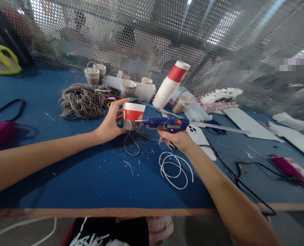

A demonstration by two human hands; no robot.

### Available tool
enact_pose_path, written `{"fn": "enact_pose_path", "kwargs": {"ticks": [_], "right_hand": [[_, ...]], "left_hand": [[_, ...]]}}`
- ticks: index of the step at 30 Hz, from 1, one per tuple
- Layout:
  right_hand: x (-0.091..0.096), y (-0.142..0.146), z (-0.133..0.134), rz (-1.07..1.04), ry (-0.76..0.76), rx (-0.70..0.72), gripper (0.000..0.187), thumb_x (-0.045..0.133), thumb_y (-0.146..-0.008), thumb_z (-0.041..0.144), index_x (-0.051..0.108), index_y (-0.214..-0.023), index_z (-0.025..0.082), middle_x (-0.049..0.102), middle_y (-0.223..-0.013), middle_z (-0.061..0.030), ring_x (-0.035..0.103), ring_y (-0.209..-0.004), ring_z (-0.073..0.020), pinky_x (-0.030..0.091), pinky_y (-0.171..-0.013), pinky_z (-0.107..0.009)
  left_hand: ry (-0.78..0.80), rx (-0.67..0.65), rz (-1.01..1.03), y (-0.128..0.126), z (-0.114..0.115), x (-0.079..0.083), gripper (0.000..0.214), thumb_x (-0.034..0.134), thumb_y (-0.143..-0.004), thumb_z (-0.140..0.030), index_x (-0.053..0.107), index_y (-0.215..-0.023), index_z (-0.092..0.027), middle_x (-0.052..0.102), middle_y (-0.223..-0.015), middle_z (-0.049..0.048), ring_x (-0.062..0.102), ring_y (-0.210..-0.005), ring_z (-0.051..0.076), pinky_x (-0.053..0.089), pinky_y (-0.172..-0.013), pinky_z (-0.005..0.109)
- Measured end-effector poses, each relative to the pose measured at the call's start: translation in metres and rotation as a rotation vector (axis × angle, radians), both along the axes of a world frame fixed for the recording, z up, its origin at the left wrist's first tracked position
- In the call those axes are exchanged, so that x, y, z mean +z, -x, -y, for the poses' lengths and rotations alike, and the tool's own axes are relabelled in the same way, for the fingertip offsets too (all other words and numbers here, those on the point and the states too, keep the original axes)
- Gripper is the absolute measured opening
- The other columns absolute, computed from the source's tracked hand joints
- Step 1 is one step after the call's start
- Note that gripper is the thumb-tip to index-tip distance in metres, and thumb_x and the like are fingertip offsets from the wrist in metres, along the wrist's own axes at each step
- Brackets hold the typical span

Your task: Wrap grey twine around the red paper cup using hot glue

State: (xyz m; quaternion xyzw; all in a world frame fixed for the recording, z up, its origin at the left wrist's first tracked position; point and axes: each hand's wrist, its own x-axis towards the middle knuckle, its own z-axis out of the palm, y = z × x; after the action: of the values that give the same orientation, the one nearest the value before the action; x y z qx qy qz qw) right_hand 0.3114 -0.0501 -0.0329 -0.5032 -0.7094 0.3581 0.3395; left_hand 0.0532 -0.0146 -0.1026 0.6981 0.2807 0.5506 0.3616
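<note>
My left hand (114,119) is closed around the side of a red and white paper cup (134,111). Grey-brown cord (131,125) is wound round the cup's lower part, and a loose length of it loops down to the table. In my right hand (176,136) is a blue glue gun (164,123), held sideways with its metal nozzle pointing left, at or very close to the wound cord. A small red light glows on the gun, and a long clear glue stick (221,127) sticks out of its back end.
A heap of cord (83,100) lies left of the cup. Behind stand a leaning stack of paper cups (169,85) and several cord-wrapped cups (92,76). Coiled white cord (176,171) lies in front, a phone (201,140) and black cable to the right. A perforated metal screen (131,34) closes the back.
</note>
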Motion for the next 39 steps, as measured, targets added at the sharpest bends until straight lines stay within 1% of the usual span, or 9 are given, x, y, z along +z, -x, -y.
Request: {"fn": "enact_pose_path", "kwargs": {"ticks": [4,8,16,21,23,26,30,35,39], "right_hand": [[0.0,0.0,0.0,0.02,0.003,-0.009,0.023,0.066,-0.075,0.031,0.053,-0.056,0.025,0.049,-0.047,0.0013,0.046,-0.047,-0.0152,0.04,-0.047,-0.033],[0.0,0.0,0.0,0.019,0.003,-0.018,0.027,0.065,-0.074,0.034,0.05,-0.053,0.025,0.046,-0.041,0.0031,0.044,-0.041,-0.0137,0.038,-0.044,-0.031],[0.002,0.001,0.001,0.014,0.02,-0.052,0.022,0.065,-0.07,0.032,0.051,-0.054,0.025,0.046,-0.039,0.0051,0.042,-0.035,-0.0113,0.036,-0.04,-0.029],[0.003,0.002,0.001,-0.006,-0.03,-0.03,0.022,0.064,-0.069,0.029,0.05,-0.054,0.025,0.046,-0.042,0.0041,0.044,-0.042,-0.0123,0.037,-0.044,-0.029],[0.002,0.002,0.001,0.004,-0.028,-0.029,0.021,0.063,-0.07,0.028,0.05,-0.054,0.025,0.045,-0.043,0.0037,0.045,-0.044,-0.0128,0.038,-0.046,-0.03],[0.001,0.0,0.001,0.005,-0.025,-0.046,0.021,0.063,-0.071,0.028,0.05,-0.054,0.024,0.045,-0.043,0.0037,0.045,-0.046,-0.0132,0.039,-0.048,-0.03],[0.0,-0.002,0.0,-0.007,-0.023,-0.054,0.023,0.064,-0.07,0.028,0.05,-0.052,0.025,0.045,-0.043,0.004,0.045,-0.046,-0.013,0.039,-0.048,-0.029],[0.002,-0.002,0.0,-0.032,-0.046,-0.065,0.017,0.065,-0.069,0.027,0.054,-0.055,0.025,0.048,-0.045,0.0035,0.049,-0.05,-0.0147,0.041,-0.048,-0.029],[0.003,-0.002,0.0,-0.016,-0.005,-0.094,0.018,0.065,-0.069,0.027,0.054,-0.055,0.024,0.048,-0.044,0.004,0.046,-0.046,-0.0134,0.04,-0.048,-0.03]], "left_hand": [[-0.007,-0.056,0.023,0.0,-0.001,0.002,0.086,0.078,-0.063,-0.012,0.038,-0.136,-0.033,0.044,-0.147,0.0078,0.063,-0.119,0.024,0.055,-0.106,0.045],[-0.018,-0.064,0.032,0.0,-0.001,0.004,0.084,0.08,-0.063,-0.013,0.039,-0.134,-0.032,0.05,-0.142,0.0067,0.064,-0.117,0.023,0.054,-0.106,0.044],[0.015,-0.055,0.024,0.002,-0.005,0.001,0.088,0.082,-0.058,-0.011,0.04,-0.132,-0.034,0.05,-0.144,0.0072,0.065,-0.118,0.026,0.059,-0.096,0.041],[0.054,-0.071,0.054,0.002,-0.007,0.001,0.089,0.084,-0.057,-0.011,0.041,-0.13,-0.034,0.052,-0.142,0.007,0.066,-0.115,0.024,0.061,-0.09,0.038],[0.058,-0.086,0.055,0.003,-0.008,0.0,0.09,0.085,-0.057,-0.01,0.04,-0.131,-0.034,0.052,-0.144,0.0076,0.066,-0.116,0.025,0.061,-0.092,0.04],[0.055,-0.105,0.051,0.004,-0.011,-0.002,0.092,0.086,-0.058,-0.01,0.039,-0.133,-0.035,0.051,-0.147,0.0081,0.062,-0.124,0.028,0.058,-0.099,0.045],[0.057,-0.099,0.065,0.004,-0.013,-0.004,0.093,0.087,-0.058,-0.011,0.039,-0.133,-0.036,0.054,-0.144,0.0071,0.058,-0.132,0.031,0.056,-0.104,0.049],[0.051,-0.084,0.086,0.002,-0.012,-0.002,0.092,0.087,-0.057,-0.014,0.038,-0.132,-0.036,0.057,-0.14,0.0069,0.062,-0.126,0.031,0.061,-0.096,0.046],[0.071,-0.11,0.091,0.003,-0.012,-0.002,0.092,0.089,-0.058,-0.016,0.038,-0.131,-0.037,0.057,-0.142,0.0069,0.064,-0.123,0.03,0.063,-0.091,0.042]]}}
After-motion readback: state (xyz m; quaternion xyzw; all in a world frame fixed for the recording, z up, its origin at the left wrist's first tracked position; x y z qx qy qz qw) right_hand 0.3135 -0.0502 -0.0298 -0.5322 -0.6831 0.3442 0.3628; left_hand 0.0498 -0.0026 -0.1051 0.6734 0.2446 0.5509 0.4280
